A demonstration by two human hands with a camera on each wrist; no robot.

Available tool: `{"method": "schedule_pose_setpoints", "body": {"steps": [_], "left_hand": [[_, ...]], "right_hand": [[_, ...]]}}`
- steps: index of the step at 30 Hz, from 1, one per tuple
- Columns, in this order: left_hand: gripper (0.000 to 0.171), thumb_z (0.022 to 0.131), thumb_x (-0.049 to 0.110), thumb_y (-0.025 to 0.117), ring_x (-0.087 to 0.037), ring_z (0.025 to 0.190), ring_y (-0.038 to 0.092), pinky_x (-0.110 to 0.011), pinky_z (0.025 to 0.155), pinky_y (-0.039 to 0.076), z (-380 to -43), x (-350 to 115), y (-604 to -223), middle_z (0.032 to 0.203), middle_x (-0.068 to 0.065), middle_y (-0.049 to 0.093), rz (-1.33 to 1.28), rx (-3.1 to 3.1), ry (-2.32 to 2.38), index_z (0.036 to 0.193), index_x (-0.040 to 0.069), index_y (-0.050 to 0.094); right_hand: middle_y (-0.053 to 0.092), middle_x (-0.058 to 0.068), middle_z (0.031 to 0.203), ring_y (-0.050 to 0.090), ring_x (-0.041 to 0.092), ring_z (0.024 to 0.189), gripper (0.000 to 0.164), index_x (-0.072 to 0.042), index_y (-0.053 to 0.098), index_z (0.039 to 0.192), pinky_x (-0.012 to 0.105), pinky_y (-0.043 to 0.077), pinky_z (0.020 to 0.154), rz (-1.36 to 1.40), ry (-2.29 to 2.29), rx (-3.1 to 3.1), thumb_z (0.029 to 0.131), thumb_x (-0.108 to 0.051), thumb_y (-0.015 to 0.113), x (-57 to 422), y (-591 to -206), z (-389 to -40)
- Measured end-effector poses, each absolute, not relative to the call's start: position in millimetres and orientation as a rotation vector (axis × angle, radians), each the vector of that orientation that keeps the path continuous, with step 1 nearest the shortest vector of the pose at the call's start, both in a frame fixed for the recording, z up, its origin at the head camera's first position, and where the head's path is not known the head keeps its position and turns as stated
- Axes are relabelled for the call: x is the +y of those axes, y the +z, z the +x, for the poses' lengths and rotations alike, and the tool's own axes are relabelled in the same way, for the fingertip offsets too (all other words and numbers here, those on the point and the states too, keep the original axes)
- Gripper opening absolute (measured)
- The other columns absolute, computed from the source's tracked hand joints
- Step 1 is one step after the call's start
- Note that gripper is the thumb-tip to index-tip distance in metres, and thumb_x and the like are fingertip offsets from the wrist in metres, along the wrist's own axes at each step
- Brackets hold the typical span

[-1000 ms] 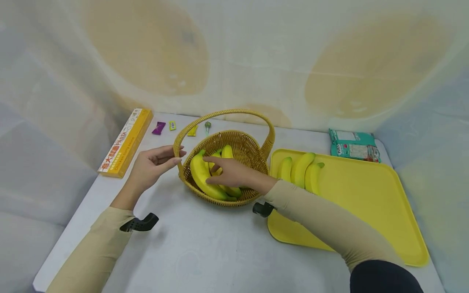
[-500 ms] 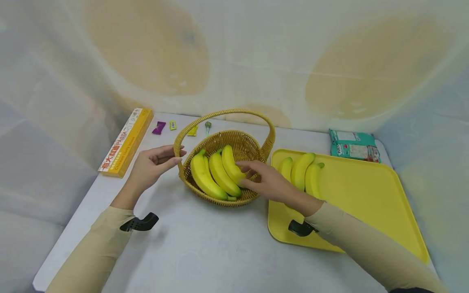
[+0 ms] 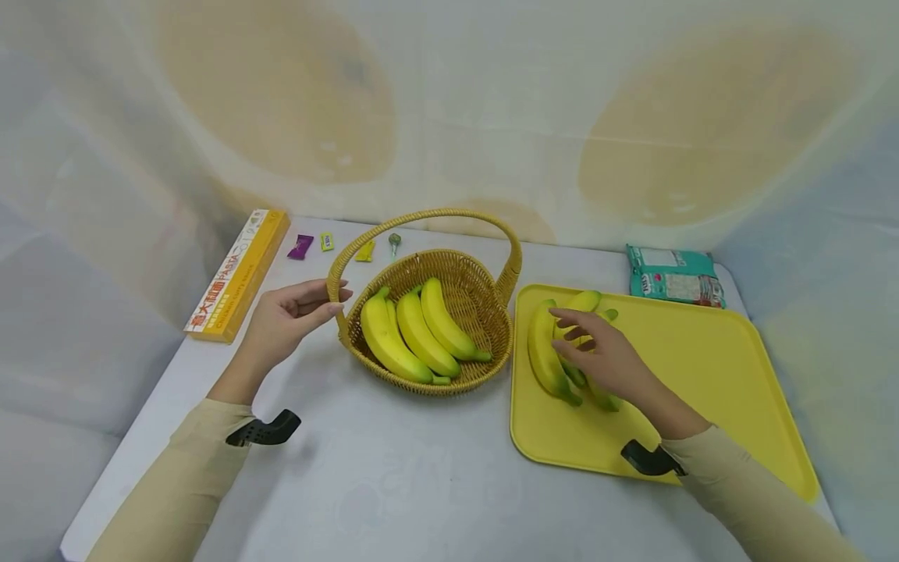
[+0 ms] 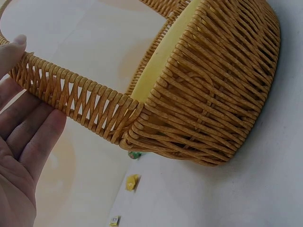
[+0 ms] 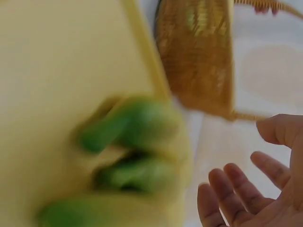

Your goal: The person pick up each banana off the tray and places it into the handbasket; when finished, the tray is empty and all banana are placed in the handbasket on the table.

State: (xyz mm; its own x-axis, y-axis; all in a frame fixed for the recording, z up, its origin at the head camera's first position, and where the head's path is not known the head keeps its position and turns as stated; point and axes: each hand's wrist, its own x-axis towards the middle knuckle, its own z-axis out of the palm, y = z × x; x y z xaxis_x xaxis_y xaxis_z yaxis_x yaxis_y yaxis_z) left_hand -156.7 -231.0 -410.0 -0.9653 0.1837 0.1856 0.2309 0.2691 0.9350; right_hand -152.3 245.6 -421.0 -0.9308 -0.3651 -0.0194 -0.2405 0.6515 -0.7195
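Observation:
In the head view my left hand [image 3: 284, 324] holds the left side of the arched handle [image 3: 354, 248] of a wicker basket [image 3: 485, 304]. The left wrist view shows the thumb on one side of that handle and the fingers on the other. Inside the basket lie three bananas [image 3: 424, 332], side by side. My right hand [image 3: 607, 355] hovers over several bananas [image 3: 542, 351] on a yellow tray [image 3: 709, 390], covering part of them. Its fingers are spread and hold nothing in the right wrist view, where green banana tips [image 5: 128, 123] look blurred.
A yellow pasta box [image 3: 242, 273] lies at the back left. Near it are a purple wrapped candy [image 3: 300, 247], two small yellow packets [image 3: 365, 250] and a lollipop [image 3: 395, 243]. A teal bag [image 3: 676, 277] sits behind the tray, close to the fabric wall.
My right hand has moved right, from above the bananas in the basket to those on the tray. My left hand stays on the handle. The bananas in the basket are now uncovered.

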Motion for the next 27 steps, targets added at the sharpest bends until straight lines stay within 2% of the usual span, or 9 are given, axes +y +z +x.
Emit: {"method": "schedule_pose_setpoints", "body": {"steps": [5,10,13,17,27], "left_hand": [[0.036,0.097,0.016,0.072,-0.010,0.109,0.071,-0.022,0.095,0.054,-156,-232,-410,0.120,-0.010,0.074,-0.396,-2.465,-1.848,0.129,0.001,0.067],[0.036,0.097,0.016,0.072,-0.010,0.109,0.070,-0.022,0.095,0.054,-156,-232,-411,0.120,-0.010,0.074,-0.395,-2.468,-1.850,0.129,0.000,0.067],[0.036,0.097,0.017,0.072,-0.010,0.109,0.070,-0.021,0.095,0.054,-156,-231,-411,0.119,-0.008,0.074,-0.393,-2.473,-1.844,0.129,0.001,0.068],[0.036,0.097,0.017,0.072,-0.010,0.109,0.070,-0.022,0.095,0.054,-157,-231,-411,0.119,-0.009,0.074,-0.400,-2.470,-1.837,0.129,0.002,0.068],[0.035,0.097,0.016,0.072,-0.010,0.109,0.071,-0.022,0.095,0.055,-157,-231,-411,0.120,-0.010,0.074,-0.409,-2.466,-1.838,0.128,0.001,0.068]], "right_hand": [[0.050,0.027,0.138,0.055,0.043,0.118,0.056,-0.003,0.043,0.152,0.058,0.052,0.093,-0.357,-1.054,2.793,0.104,-0.025,0.061,278,-434,-153],[0.040,0.034,0.142,0.053,0.051,0.120,0.069,-0.003,0.035,0.156,0.060,0.053,0.092,-0.176,-0.974,2.755,0.102,-0.034,0.064,294,-449,-154],[0.044,0.035,0.141,0.055,0.051,0.120,0.078,-0.005,0.029,0.159,0.058,0.055,0.090,-0.110,-0.924,2.711,0.100,-0.040,0.066,299,-457,-153],[0.054,0.035,0.135,0.057,0.049,0.119,0.080,-0.008,0.026,0.160,0.055,0.057,0.087,-0.093,-0.877,2.720,0.100,-0.043,0.065,302,-460,-149],[0.052,0.032,0.138,0.061,0.046,0.114,0.079,-0.011,0.026,0.162,0.050,0.059,0.083,-0.102,-0.888,2.725,0.100,-0.041,0.065,304,-449,-139]]}}
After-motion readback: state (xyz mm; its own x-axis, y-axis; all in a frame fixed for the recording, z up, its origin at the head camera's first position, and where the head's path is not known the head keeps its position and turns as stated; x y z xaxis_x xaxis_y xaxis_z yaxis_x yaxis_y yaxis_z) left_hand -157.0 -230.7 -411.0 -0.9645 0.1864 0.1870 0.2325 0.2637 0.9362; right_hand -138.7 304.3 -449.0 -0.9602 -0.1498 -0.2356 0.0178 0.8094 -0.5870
